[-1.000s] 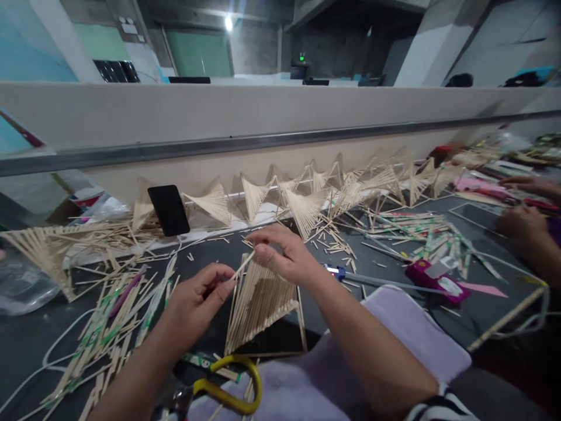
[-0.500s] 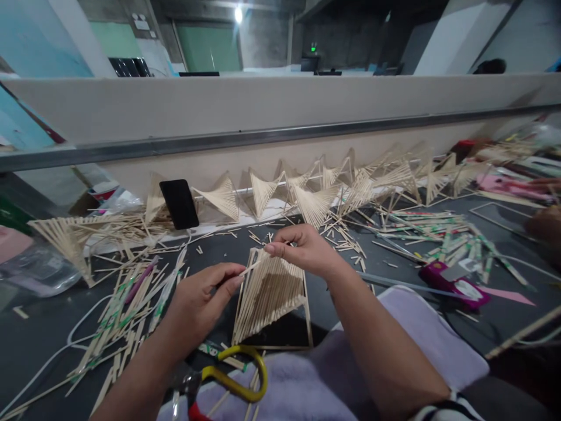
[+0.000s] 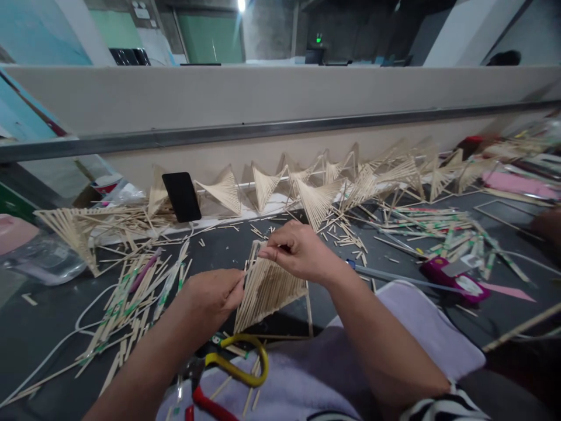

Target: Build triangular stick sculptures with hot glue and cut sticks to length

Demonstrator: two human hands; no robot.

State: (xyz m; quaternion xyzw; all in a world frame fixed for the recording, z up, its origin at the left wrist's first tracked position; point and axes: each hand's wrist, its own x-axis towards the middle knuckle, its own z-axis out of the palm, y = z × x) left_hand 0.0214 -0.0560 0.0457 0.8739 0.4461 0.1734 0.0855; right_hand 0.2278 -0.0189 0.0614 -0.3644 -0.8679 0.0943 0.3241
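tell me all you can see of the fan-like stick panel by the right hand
The stick panel looks wooden: many thin, pale sticks set closely side by side, their near ends making a slanted edge. A slim stick frame shows at its right and near sides. It sits over the dark table. The right hand hides its far part; contact is unclear.

The phone (image 3: 181, 197) stands behind and left of the stick panel (image 3: 272, 293).
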